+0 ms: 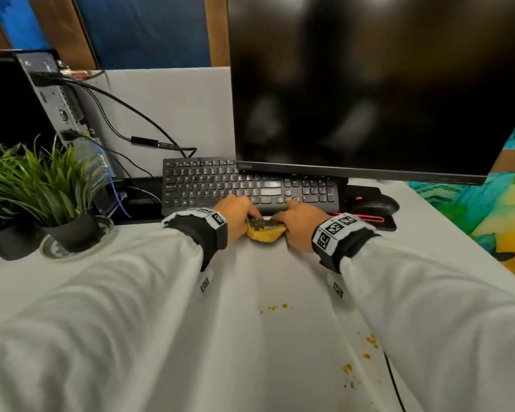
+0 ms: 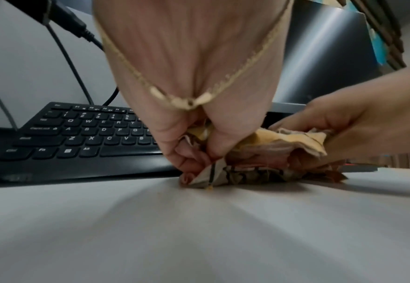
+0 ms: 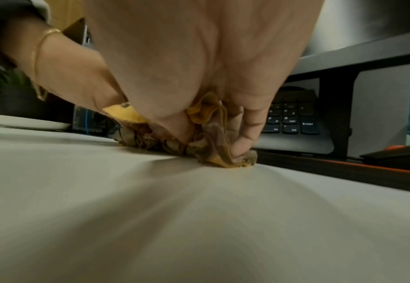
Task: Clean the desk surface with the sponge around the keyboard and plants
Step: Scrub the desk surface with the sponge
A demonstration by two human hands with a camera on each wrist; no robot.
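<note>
Both hands bunch the sponge (image 1: 265,230), a crumpled yellow wad, flat on the counter (image 1: 268,281) just at 6 o'clock of the keyboard (image 1: 250,185), left hand (image 1: 235,215) and right hand (image 1: 301,224) fingers (image 3: 245,134) curled, pinching its ends, likely to bear down along that edge.

The room is evenly, softly lit from overhead, a little dim. The dark monitor (image 1: 369,84) gives back only hazy pale smears of glare. In the head view the white sleeves (image 1: 101,307) smear and bulge toward the lower corners, and straight edges bow. Both wrist views sit low over the desk (image 2: 199,229), where broad, soft-edged shadows fan out; the near surface is blurred, and the close-up skin looks streaky with motion.
</note>
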